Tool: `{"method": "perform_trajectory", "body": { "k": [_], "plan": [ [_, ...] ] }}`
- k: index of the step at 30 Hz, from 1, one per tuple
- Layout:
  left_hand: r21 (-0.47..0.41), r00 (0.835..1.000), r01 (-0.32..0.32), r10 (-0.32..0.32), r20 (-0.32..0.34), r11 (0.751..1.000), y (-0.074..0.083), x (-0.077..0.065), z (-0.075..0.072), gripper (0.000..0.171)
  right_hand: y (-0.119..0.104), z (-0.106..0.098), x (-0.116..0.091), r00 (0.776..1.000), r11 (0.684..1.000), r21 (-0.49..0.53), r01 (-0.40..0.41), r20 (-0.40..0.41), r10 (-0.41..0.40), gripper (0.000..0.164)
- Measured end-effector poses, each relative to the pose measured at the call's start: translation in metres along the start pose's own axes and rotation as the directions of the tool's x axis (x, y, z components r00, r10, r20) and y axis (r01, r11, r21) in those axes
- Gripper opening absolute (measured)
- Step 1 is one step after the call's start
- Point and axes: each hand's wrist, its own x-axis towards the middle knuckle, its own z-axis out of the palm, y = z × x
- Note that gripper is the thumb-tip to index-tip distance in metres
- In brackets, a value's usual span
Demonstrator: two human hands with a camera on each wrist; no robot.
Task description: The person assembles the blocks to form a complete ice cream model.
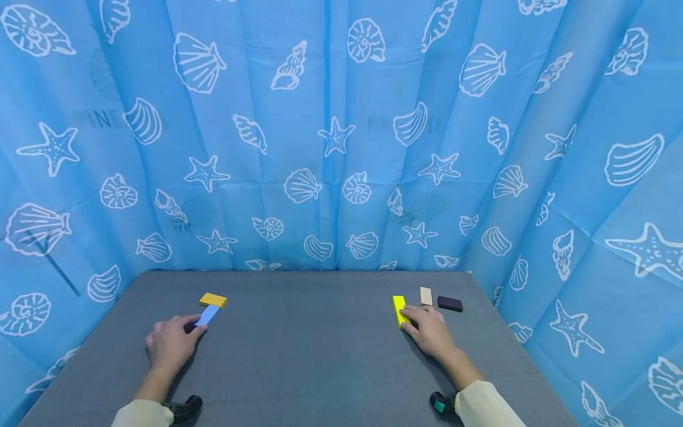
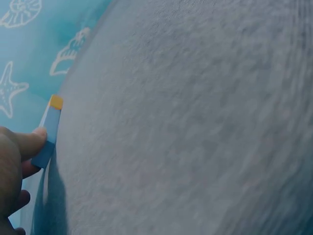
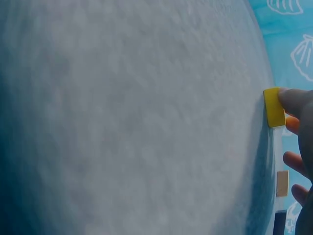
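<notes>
On the left of the head view, my left hand [image 1: 172,341] pinches a light blue block [image 1: 207,316] between thumb and fingers. The far end of that block meets an orange-yellow block [image 1: 213,299], whose end shows past the blue one in the left wrist view. Over on the right, my right hand [image 1: 430,333] holds a bright yellow block [image 1: 398,308] by thumb and fingertips near its close end. In the right wrist view the thumb lies against the yellow block's [image 3: 274,110] side. Beyond the right hand's fingers lie a beige block [image 1: 425,296] and a dark block [image 1: 450,303].
The blocks are on a grey cloth-covered table [image 1: 304,350]. A blue curtain [image 1: 299,142] with white shells and starfish hangs behind its back edge and along both sides. Each wrist wears a black strap device, one [image 1: 184,409] left and one [image 1: 443,404] right.
</notes>
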Motion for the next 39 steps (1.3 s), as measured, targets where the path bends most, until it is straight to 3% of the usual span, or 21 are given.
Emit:
{"method": "perform_trajectory", "body": {
  "k": [7, 19, 28, 39],
  "plan": [
    [-0.039, 1.000, 0.016, -0.016, -0.014, 0.999, 0.011, -0.002, 0.010, 0.041, -0.012, 0.002, -0.004, 0.999, 0.998, 0.047, 0.045, -0.011, -0.045, 0.038],
    [-0.069, 0.997, -0.082, 0.082, 0.003, 0.994, 0.032, -0.007, 0.023, 0.038, -0.037, 0.005, -0.007, 0.995, 0.994, 0.077, 0.080, 0.045, -0.083, 0.036],
    [-0.116, 0.985, -0.170, 0.165, -0.045, 0.979, 0.050, -0.013, 0.041, 0.035, -0.058, 0.006, -0.011, 0.988, 0.986, 0.088, 0.143, 0.052, -0.148, 0.034],
    [-0.128, 0.981, -0.196, 0.196, -0.008, 0.972, 0.084, -0.023, 0.057, 0.034, -0.082, 0.012, -0.014, 0.972, 0.973, 0.085, 0.215, 0.082, -0.222, 0.035]
  ]
}}
